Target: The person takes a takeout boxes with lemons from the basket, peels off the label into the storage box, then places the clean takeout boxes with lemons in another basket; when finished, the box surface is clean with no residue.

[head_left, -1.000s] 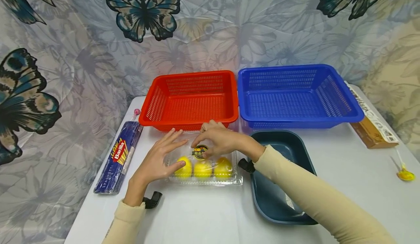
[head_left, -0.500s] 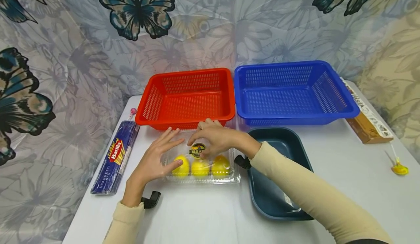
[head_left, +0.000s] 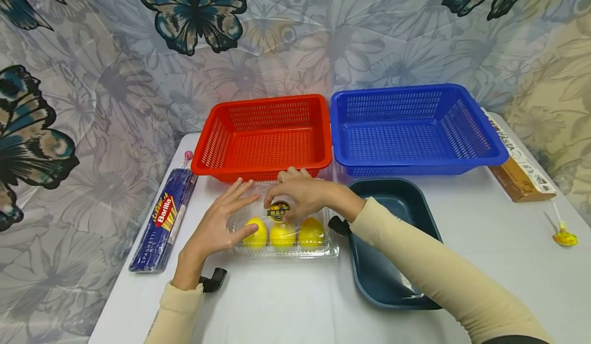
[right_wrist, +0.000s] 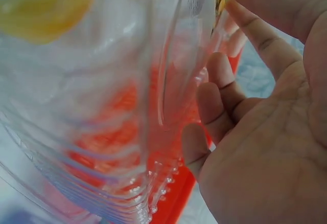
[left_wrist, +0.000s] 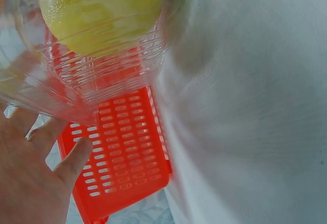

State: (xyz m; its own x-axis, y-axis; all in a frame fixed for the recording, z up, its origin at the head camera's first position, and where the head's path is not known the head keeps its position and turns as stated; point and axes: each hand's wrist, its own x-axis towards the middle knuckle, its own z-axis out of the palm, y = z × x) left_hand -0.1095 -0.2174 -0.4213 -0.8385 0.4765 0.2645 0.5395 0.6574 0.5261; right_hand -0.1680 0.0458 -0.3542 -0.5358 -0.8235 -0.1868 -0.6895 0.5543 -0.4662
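A clear plastic fruit box with a round dark label on its lid stands before the red basket. Yellow fruits, like lemons, show in its front row. My left hand lies along the box's left side, fingers spread and straight, thumb over the near left corner. My right hand is over the lid, thumb and forefinger apart on either side of the label. In the right wrist view its other fingers are bent beside the lid. The right hand covers the box's far right part.
Behind the box stand a red basket and a blue basket. A dark teal tub lies under the right forearm. Barilla spaghetti and a pink lollipop are left; a brown pasta box and a yellow lollipop are right.
The head view has shifted slightly. Both hands keep nearly the same places on the fruit box, and the box has not visibly moved on the table.
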